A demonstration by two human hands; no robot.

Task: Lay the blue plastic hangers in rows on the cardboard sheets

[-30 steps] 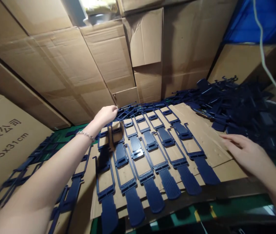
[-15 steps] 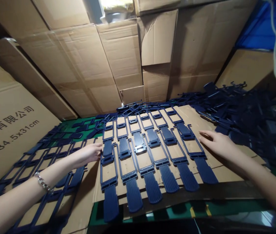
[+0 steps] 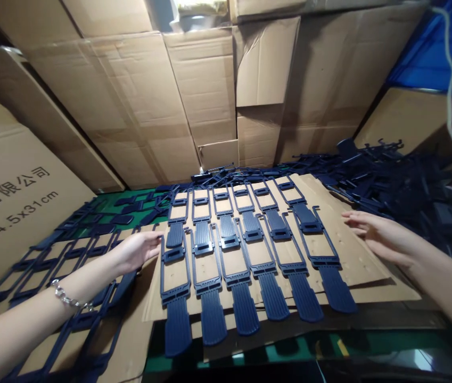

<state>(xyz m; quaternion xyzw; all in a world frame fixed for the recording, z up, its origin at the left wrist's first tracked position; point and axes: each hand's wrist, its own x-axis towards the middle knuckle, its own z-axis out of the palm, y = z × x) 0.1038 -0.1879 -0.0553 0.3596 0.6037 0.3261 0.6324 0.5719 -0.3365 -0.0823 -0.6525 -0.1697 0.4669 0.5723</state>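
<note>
Two overlapping rows of dark blue plastic frame pieces (image 3: 236,260), each with a slotted bar and a ribbed paddle, lie across a cardboard sheet (image 3: 349,250) in the middle. Some paddles stick out past its front edge. My left hand (image 3: 144,251), with a chain bracelet on its wrist, is closed at the sheet's left edge, fingertips partly hidden beside the nearest frame. On the opposite side my right hand (image 3: 377,234) grips the sheet's right edge, its fingers bent around it. Neither hand holds a frame piece.
More frame pieces lie on another cardboard sheet (image 3: 130,340) at left. A tangled heap of blue parts (image 3: 401,181) covers the back right. Cardboard boxes (image 3: 130,101) wall off the back, and a printed box (image 3: 18,197) stands left. A white cable (image 3: 451,101) hangs at right.
My right hand has moved outward to the right, onto the sheet's edge. My left hand has shifted slightly left. The sheet with its frame pieces has shifted and looks slightly raised.
</note>
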